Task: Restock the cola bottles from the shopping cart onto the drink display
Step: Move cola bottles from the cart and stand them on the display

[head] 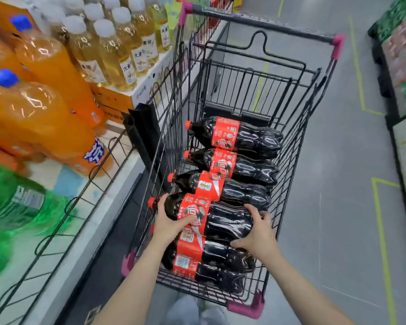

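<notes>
Several large cola bottles with red labels and red caps lie on their sides in a black wire shopping cart [300, 141]. Both my hands hold one cola bottle [220, 216] lying crosswise near the cart's near end. My left hand [168, 222] grips its neck end beside the label. My right hand [256, 233] curls round its base. More cola bottles [234, 137] lie farther along the cart, and others sit under the held one. The drink display [63, 231] with a low wire fence stands to the left of the cart.
On the display stand orange soda bottles [40, 109] with blue caps, green bottles [12, 202] and pale yellow drinks [117, 50] on cartons. A grey aisle floor with yellow lines runs to the right. Stacked drink packs [403, 55] line the far right.
</notes>
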### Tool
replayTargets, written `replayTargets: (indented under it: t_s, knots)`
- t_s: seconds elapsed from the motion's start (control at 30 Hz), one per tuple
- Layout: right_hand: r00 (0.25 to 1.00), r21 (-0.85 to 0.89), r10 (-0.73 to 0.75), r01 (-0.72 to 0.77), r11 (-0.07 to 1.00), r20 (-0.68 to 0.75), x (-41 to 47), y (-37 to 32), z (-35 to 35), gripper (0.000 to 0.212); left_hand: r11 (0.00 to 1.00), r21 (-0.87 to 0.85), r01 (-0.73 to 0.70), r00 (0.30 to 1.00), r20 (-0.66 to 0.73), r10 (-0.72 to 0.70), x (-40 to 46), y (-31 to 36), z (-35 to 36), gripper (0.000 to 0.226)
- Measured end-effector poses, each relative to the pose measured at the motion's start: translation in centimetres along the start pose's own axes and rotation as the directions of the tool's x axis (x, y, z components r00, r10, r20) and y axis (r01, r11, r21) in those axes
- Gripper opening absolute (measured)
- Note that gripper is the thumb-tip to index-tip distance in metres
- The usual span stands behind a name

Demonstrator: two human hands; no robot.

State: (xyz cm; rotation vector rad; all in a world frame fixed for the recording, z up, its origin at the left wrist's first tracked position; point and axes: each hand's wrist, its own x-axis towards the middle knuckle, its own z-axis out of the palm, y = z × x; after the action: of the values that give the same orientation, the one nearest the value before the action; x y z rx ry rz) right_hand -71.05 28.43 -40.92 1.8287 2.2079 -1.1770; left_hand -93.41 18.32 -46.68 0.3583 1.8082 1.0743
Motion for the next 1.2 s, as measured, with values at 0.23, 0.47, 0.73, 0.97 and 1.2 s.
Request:
replayTargets:
  t_s: [0.23, 0.47, 0.73, 0.97, 1.2]
  knots:
    - [0.995, 0.02, -0.1, 0.1, 0.995, 0.02, -0.7, 0.1, -1.3, 0.104, 0.998, 0.043, -0.034, 0.989, -0.14, 0.04, -4.0, 2.2, 0.4, 0.118]
    - [0.946, 0.161, -0.323, 0.323, 0.933, -0.028, -4.4, -2.6, -3.9, 0.098, 0.951, 0.057, -0.304, 0.89, -0.339, 0.305, -11.2, 6.9, -1.8, 0.096]
    - [0.801, 0.295, -0.595, 0.583, 0.757, -0.057, -8.2, -8.4, -3.2, 0.099, 0.803, 0.216, -0.555, 0.544, -0.637, 0.547, -18.6, 10.1, -7.4, 0.057]
    - [0.703, 0.325, -0.709, 0.684, 0.653, -0.054, -12.0, -14.6, 0.9, 0.099, 0.659, 0.03, -0.752, 0.324, -0.853, 0.409, -24.9, 11.8, -14.9, 0.06]
    - [0.626, 0.405, -0.776, 0.73, 0.551, -0.073, -18.6, -20.3, 7.9, 0.087, 0.666, 0.032, -0.745, 0.272, -0.898, 0.347, -30.6, 9.8, -26.2, 0.009]
